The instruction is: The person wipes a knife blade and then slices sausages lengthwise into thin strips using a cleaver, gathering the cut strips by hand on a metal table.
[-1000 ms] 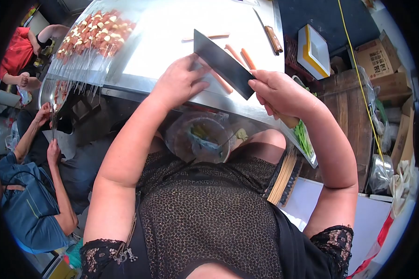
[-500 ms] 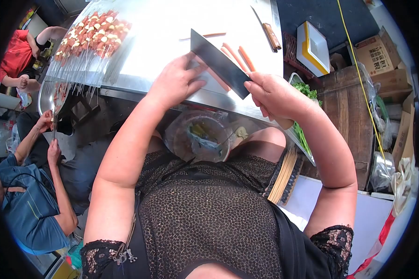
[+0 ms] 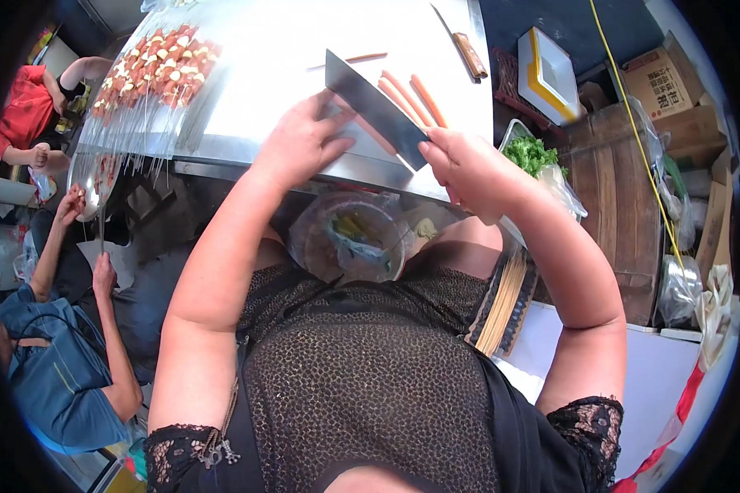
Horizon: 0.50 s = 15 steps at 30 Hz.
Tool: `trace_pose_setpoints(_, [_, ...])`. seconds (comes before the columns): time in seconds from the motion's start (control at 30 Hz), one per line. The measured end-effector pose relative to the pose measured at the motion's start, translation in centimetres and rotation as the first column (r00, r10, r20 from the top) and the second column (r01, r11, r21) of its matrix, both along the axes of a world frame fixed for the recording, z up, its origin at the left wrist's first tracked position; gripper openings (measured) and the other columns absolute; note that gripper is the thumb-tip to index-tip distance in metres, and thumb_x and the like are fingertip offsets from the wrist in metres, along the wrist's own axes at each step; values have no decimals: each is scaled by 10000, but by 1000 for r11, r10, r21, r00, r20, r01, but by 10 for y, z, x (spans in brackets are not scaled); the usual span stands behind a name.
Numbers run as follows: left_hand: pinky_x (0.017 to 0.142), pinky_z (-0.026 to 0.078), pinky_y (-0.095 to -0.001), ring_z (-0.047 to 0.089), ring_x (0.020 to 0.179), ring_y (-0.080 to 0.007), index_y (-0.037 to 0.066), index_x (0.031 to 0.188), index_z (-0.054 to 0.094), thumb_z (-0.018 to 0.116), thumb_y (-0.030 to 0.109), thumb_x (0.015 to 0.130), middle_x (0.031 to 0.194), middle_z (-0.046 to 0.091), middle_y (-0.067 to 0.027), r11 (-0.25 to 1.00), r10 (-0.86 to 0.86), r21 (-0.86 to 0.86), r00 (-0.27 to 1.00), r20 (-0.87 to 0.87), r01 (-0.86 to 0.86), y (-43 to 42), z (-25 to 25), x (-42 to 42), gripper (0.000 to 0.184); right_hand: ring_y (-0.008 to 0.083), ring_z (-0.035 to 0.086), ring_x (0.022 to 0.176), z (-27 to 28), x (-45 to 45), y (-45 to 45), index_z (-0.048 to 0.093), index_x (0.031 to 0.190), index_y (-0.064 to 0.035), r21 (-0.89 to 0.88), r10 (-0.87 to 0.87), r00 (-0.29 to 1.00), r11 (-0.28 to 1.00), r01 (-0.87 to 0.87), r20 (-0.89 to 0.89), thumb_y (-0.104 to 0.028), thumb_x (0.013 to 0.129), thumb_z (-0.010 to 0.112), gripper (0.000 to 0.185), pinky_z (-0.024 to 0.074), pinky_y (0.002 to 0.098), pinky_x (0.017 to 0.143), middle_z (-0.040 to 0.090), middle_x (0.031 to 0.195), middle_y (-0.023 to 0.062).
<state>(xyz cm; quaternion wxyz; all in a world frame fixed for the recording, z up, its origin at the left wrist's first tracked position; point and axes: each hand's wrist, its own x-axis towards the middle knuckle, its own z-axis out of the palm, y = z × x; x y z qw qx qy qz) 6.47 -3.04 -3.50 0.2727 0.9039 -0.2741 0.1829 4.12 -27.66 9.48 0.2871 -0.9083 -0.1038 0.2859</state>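
Observation:
My right hand [image 3: 467, 168] is wrapped round a broad dark cleaver [image 3: 370, 107], its blade slanting over the near edge of the metal table. A long pinkish sausage [image 3: 375, 135] lies along the blade's near side. My left hand [image 3: 302, 140] is at the blade's far-left end, fingers curled at that sausage's end and thumb apart; its fingertips are partly hidden by the blade. Just beyond the cleaver are several more sausages [image 3: 423, 97]. Farther back lies one thin brownish stick-like piece [image 3: 366, 57].
A wooden-handled knife [image 3: 469, 56] lies at the table's right. Skewered red and pale pieces [image 3: 160, 66] are heaped at left. Green leaves [image 3: 530, 156] fill a tray. Wooden skewers [image 3: 501, 308] and a lined bucket [image 3: 353, 234] are near my legs. A co-worker's hand [image 3: 104, 275] holds a skewer.
The view has shifted slightly. Both my hands and the cleaver keep nearly the same pose over the table. The co-worker's hands at left have moved farther apart.

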Motion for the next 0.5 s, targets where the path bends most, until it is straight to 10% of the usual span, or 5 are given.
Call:
trace_pose_setpoints(0.33, [1077,387,-430,496,1247,-397,112,1322,585,652,364,885,1381,488,-255,964,43,264,994,-99,-15,-2,11,7,508,87,502,497,-28,-1,-20,538,908,-31,458,-381,925,820,342,-9,-274,1023,476,276,444,271,430,495,654,-4])
trace_pose_setpoints(0.5, [973,466,-415,578,1119,-350,62,1194,651,668,160,849,1231,607,-174,994,102,46,994,-46,-100,-19,22,-4,359,91,507,479,-25,-7,-39,552,889,-49,542,-444,896,745,388,-29,-272,1022,489,267,438,264,411,504,622,1])
